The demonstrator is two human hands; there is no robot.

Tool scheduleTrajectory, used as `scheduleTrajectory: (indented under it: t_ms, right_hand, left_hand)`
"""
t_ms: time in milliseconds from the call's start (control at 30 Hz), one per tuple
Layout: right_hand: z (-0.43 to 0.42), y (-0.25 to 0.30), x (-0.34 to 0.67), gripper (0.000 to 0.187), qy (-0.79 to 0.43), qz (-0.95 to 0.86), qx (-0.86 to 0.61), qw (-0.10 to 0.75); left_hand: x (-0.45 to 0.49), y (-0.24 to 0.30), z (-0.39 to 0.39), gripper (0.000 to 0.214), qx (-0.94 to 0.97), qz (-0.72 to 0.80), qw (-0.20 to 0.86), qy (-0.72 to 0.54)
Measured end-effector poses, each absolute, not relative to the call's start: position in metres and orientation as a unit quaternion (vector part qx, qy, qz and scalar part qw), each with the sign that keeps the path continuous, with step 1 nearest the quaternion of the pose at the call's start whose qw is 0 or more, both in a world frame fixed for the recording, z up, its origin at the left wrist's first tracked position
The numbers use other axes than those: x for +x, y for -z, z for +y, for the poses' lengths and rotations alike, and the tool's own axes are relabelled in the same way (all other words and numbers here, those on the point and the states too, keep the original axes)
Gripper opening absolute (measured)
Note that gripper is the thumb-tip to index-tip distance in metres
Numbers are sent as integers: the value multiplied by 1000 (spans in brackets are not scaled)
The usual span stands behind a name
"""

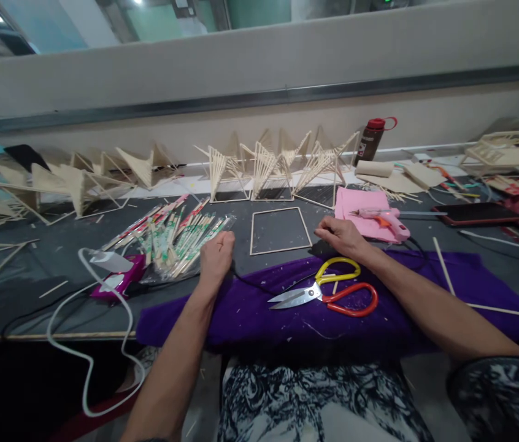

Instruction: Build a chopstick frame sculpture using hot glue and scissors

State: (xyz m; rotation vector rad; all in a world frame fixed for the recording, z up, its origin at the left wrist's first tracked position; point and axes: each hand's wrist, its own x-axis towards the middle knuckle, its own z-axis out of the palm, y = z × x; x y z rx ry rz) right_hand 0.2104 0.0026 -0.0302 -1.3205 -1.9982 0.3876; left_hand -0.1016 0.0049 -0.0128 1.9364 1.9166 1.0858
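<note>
**Square stick frame lies between two hands on the tabletop**

The square stick frame (280, 231) lies flat on the grey tabletop (34, 282), just beyond the far edge of the purple cloth (250, 313). It sits between the hands: the left hand (216, 255) is just beside its near left corner, the right hand (340, 236) just beside its near right corner, and neither clearly touches it.

The left hand is curled into a loose fist, knuckles up, resting at the edge of the cloth; whether it grips anything cannot be told. The right hand lies with fingers bent and drawn together, the fingertips pointing toward the frame; nothing can be made out inside it.

To the left of the left hand lies a clear bag of wrapped chopsticks (172, 236), touching a magenta glue gun (119, 279) with a white cord (89, 344). On the cloth, near the right forearm, lie scissors (328, 291) with one yellow and one red handle, blades shut. Beyond the right hand a pink glue gun (386, 220) rests on a pink cloth (356, 205). Along the wall stand folded stick models (269, 166), with a dark bottle (372, 138) at their right end
</note>
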Motion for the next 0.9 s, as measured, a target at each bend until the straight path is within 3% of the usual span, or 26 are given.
scheduleTrajectory:
  t_ms: [133, 333, 467, 667, 900]
  right_hand:
    - [3, 27, 209, 37, -137, -793, -497, 324]
    - [4, 24, 207, 11, -111, -813, -478, 312]
    - [0, 16, 207, 15, -112, -826, -463, 301]
    - [-6, -13, 207, 30, -142, -803, -452, 362]
    - [-17, -79, 206, 15, -151, -809, -408, 395]
  left_hand:
    - [-98, 11, 4, 41, 678, 631, 95, -365]
    - [-99, 18, 11, 34, 706, 591, 105, -377]
    - [-100, 18, 12, 29, 702, 610, 85, -358]
    - [-98, 11, 9, 32, 670, 656, 55, -343]
    - [-101, 20, 19, 28, 693, 619, 30, -370]
